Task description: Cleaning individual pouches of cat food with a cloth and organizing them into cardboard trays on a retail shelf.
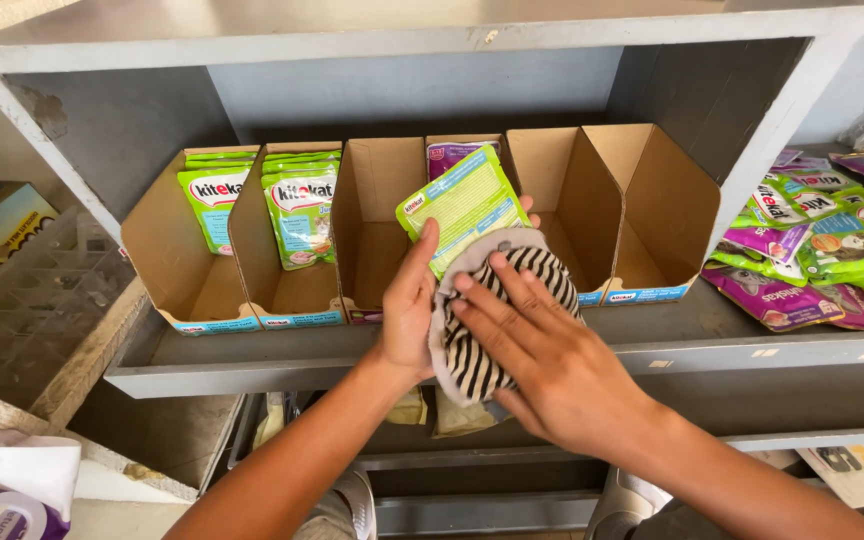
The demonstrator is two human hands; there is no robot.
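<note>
Head view: green pet-food pouches (300, 208) are seen standing upright in the leftmost cardboard display trays (282, 290) on the grey shelf (252, 360). A green pouch (460, 205) is gripped at its lower edge by the left hand (407, 310), fingers closed on it, so its face is steadied. A striped cloth (492, 320) is pressed flat against it under the right hand (552, 370), fingers spread; loose pouches (812, 250) lie heaped at the right.

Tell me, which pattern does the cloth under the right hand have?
The cloth has black and white stripes, head view.
</note>
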